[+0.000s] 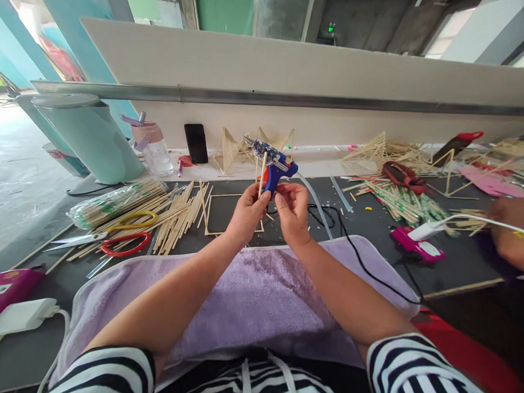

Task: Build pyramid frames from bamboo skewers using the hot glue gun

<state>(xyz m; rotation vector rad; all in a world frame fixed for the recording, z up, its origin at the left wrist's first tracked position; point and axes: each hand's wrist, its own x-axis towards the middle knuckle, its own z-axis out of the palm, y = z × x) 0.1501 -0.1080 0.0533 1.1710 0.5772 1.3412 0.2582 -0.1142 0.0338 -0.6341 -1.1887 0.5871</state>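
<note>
My left hand (pixel 246 212) is closed, its thumb and fingers pinching a thin wooden stick (pixel 263 171) that stands upright. Right beside it, my right hand (pixel 293 213) has its fingers curled inward, thumb against index finger; what it pinches is hidden. A blue glue gun (pixel 281 169) with an orange trigger appears just beyond both hands, its dirty nozzle pointing up and left. The lower end of its handle is behind my fingertips, so I cannot tell whether they grip it. Below my left hand, a square stick frame (pixel 207 220) lies on the dark table.
Loose sticks (pixel 181 219), scissors (pixel 110 240) and a bagged stick bundle (pixel 118 203) lie left. A teal jug (pixel 92 139), a bottle (pixel 156 150) and a phone (pixel 195 144) stand behind. A purple towel (pixel 250 299) covers the front edge. Another person's hand (pixel 512 228) is at right.
</note>
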